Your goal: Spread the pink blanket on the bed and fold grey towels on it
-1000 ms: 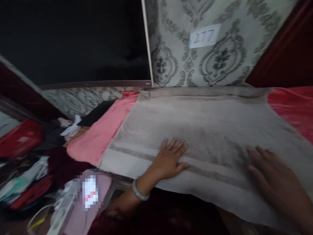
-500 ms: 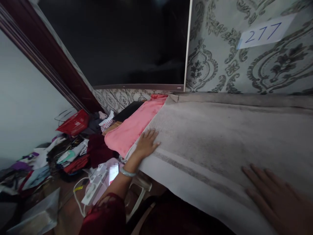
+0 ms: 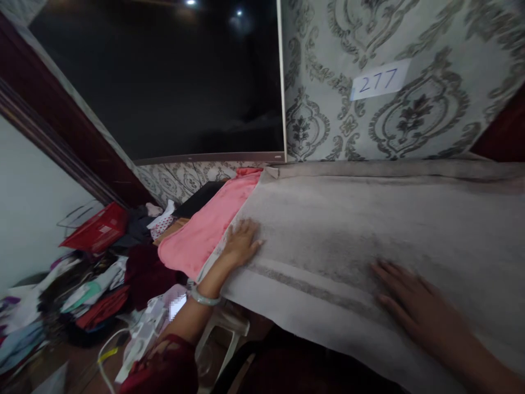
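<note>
A large grey cloth with a darker band near its front edge lies spread out in front of me. My left hand rests flat on its left edge, fingers apart, with a pale bangle at the wrist. Farther right, my right hand lies palm down on the same cloth, its fingers stretched out. Neither hand grips anything. A pink cloth sticks out from under the grey one on the left, just beyond my left hand.
Behind stands a large dark TV screen against patterned wallpaper, with a paper marked 277. To the left are heaped clothes, a red basket, a white power strip with its cord, and a lit phone. A white stool stands below.
The view has swung to the right, so the TV and paper sit farther left. My right hand has come more fully into view, still flat on the grey cloth; the left stays at the edge.
</note>
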Demonstrator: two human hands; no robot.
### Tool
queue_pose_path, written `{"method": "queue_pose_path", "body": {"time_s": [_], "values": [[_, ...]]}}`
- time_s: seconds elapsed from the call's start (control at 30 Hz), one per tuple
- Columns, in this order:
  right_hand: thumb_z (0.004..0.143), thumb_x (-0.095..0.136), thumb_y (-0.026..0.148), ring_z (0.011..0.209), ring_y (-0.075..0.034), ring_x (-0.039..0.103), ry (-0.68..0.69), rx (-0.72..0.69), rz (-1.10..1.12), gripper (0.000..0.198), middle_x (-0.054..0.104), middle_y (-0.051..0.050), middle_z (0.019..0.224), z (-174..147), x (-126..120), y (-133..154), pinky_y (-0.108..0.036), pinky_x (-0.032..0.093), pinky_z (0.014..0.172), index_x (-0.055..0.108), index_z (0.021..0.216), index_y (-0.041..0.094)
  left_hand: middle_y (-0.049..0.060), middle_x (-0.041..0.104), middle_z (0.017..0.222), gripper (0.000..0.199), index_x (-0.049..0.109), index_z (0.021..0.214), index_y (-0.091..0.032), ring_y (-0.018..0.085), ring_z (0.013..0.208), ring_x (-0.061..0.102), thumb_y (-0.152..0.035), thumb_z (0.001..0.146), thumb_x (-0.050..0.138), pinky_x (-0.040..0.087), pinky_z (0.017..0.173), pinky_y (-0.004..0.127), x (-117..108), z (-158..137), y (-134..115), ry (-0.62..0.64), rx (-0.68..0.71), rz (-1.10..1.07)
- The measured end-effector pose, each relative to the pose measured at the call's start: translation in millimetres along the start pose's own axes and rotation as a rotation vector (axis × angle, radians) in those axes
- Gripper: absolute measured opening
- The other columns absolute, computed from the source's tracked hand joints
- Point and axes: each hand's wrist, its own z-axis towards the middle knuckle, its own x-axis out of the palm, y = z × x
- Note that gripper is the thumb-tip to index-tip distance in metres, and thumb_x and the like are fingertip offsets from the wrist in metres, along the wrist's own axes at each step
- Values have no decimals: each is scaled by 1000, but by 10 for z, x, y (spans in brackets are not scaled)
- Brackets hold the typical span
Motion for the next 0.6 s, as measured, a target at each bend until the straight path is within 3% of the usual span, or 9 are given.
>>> {"method": "queue_pose_path", "body": {"time_s": [0.13, 0.23, 0.3, 0.37, 0.43, 0.6], "values": [[101, 26, 56, 151, -28, 26, 167, -146, 47, 63, 30, -4, 163, 520, -178, 376, -57, 27, 121, 42, 156, 30, 10, 17, 170, 67, 27, 160, -26, 29, 157, 13, -51, 100, 41, 15, 124, 60, 30, 462, -589, 99, 422, -40], [103, 28, 49, 153, -28, 21, 233, -188, 42, 60, 25, -5, 165, 899, -217, 463, -59, 23, 121, 38, 158, 30, 12, 20, 169, 63, 29, 160, -23, 29, 156, 16, -47, 102, 38, 17, 123, 60, 117, 755, -944, 137, 534, -32], [102, 29, 50, 153, -28, 20, 242, -180, 18, 60, 24, -4, 165, 1035, -201, 336, -60, 22, 121, 38, 158, 31, 10, 21, 169, 63, 29, 160, -23, 28, 156, 16, -48, 102, 37, 15, 124, 58, 182, 878, -1016, 108, 577, -20], [101, 30, 54, 153, -28, 20, 224, -142, -13, 62, 25, -3, 165, 1060, -190, 73, -60, 21, 121, 37, 158, 33, 8, 22, 169, 64, 29, 160, -25, 27, 157, 15, -50, 102, 37, 14, 125, 55, 226, 963, -914, 48, 593, -7], [100, 28, 58, 153, -28, 21, 183, -60, -47, 64, 27, -1, 165, 995, -213, -296, -59, 22, 121, 37, 158, 33, 8, 24, 168, 63, 31, 160, -26, 25, 157, 16, -52, 103, 34, 14, 126, 52, 225, 1042, -657, -1, 521, 5], [96, 23, 62, 147, -35, 32, 13, 231, -97, 72, 38, -8, 159, 554, -399, -1498, -62, 28, 116, 47, 154, 26, 6, 21, 169, 61, 29, 160, -27, 25, 157, 15, -49, 104, 26, 16, 125, 52, 60, 1259, 215, 2, 90, 48]]}}
